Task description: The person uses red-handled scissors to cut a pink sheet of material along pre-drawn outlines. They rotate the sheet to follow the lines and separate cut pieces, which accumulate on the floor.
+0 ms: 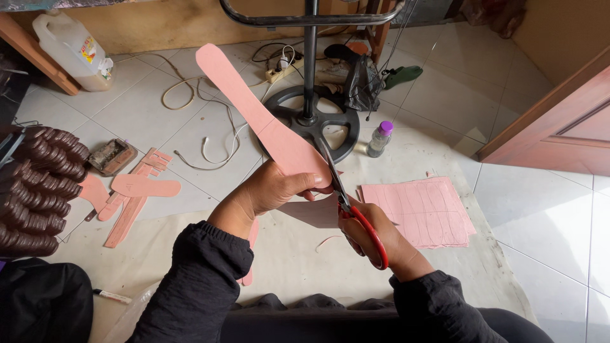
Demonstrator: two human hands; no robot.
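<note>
Left hand [273, 190] fingers pinch the wide end of the pink strip [257, 114], right hand [375, 235] fingers closed through red-handled scissors [346, 203], blades at the strip's lower edge; strip held above the floor, long axis diagonal, narrow rounded end pointing up-left, away from the person.

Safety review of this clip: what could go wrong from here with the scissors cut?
The left hand grips the pink strip right beside the blades of the red-handled scissors; its fingertips could get nicked. The strip's long free end hangs unsupported, so it may sag and pull the cut crooked.
</note>
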